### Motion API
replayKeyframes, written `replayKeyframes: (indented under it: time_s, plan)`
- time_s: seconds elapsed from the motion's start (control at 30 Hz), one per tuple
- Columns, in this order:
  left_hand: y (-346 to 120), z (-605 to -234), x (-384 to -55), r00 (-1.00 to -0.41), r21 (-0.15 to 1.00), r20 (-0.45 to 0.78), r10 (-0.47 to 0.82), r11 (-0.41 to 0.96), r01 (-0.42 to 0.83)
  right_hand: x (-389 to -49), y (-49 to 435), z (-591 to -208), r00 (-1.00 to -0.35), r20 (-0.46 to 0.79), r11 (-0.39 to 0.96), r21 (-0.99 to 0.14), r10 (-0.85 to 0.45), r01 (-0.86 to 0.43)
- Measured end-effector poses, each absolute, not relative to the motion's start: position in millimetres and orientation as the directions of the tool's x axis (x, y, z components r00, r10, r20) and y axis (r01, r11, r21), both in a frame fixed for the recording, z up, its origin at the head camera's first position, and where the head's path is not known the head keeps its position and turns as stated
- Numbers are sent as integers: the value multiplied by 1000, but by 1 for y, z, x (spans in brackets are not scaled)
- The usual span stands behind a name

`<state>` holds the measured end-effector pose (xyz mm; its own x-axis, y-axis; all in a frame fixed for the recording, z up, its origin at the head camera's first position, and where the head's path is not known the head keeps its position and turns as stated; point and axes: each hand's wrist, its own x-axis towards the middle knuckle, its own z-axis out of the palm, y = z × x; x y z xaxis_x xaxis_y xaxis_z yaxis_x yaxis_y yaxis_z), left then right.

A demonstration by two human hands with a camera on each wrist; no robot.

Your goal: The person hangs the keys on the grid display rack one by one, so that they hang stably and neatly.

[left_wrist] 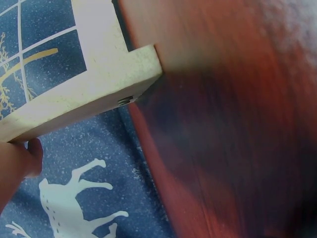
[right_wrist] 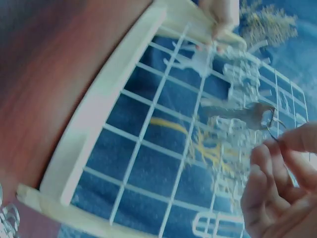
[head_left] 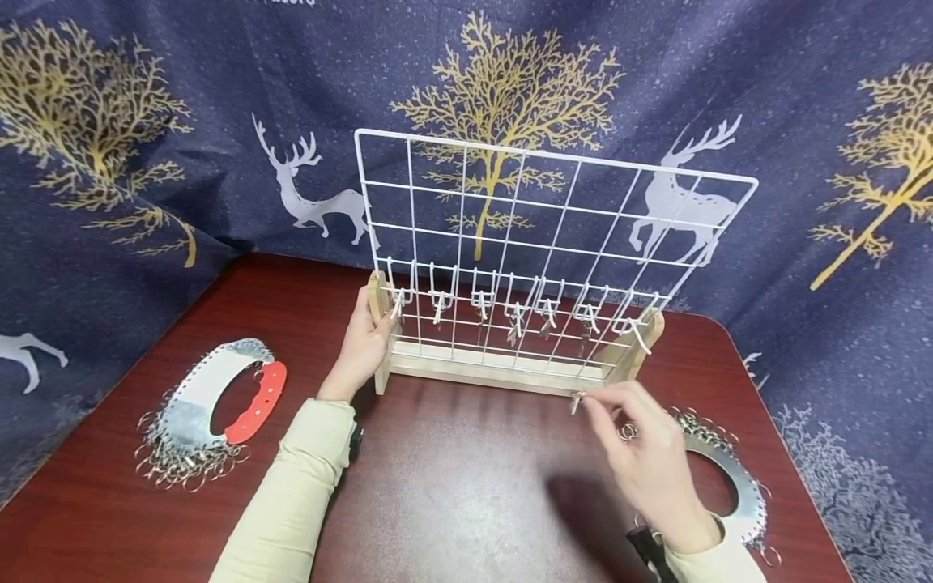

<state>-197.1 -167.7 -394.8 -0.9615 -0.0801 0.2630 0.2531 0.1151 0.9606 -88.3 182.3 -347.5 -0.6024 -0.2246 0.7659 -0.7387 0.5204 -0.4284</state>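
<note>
A white wire grid rack with a wooden base and side posts stands on the table. Along one of its lower wires sits a row of white hooks, and small metal keys hang from several of them. My left hand grips the wooden post at the rack's left end; the left wrist view shows part of that hand against the wood. In front of the rack's right end, my right hand pinches a key by its ring, apart from the hooks.
To the left lies a curved metal plate with a red handle and many small rings along its edge. A similar ringed plate lies at the right, partly behind my right hand. A dark patterned cloth hangs behind the table.
</note>
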Motion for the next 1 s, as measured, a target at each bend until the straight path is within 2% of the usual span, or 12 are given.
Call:
replayKeyframes:
  time_s: [0.07, 0.2, 0.43, 0.6, 1.0]
  plan:
    - [-168, -394, -196, -960, 960, 266, -84, 112, 256, -89, 184, -337, -602, 786, 538, -449, -143, -714]
    - [-169, -391, -192, -959, 961, 269, -87, 97, 260, -90, 190, -326, -642, 766, 573, -530, 9, -625]
    - [-169, -389, -191, -960, 960, 268, -82, 102, 260, -103, 210, -336, -724, 663, 604, -660, 190, -446]
    - [-168, -390, -191, -961, 962, 263, -83, 94, 255, -109, 214, -338, -720, 653, 606, -678, 235, -416]
    - [-169, -392, -194, -962, 962, 261, -76, 109, 252, -117, 222, -342, -743, 631, 633, -673, 222, -382]
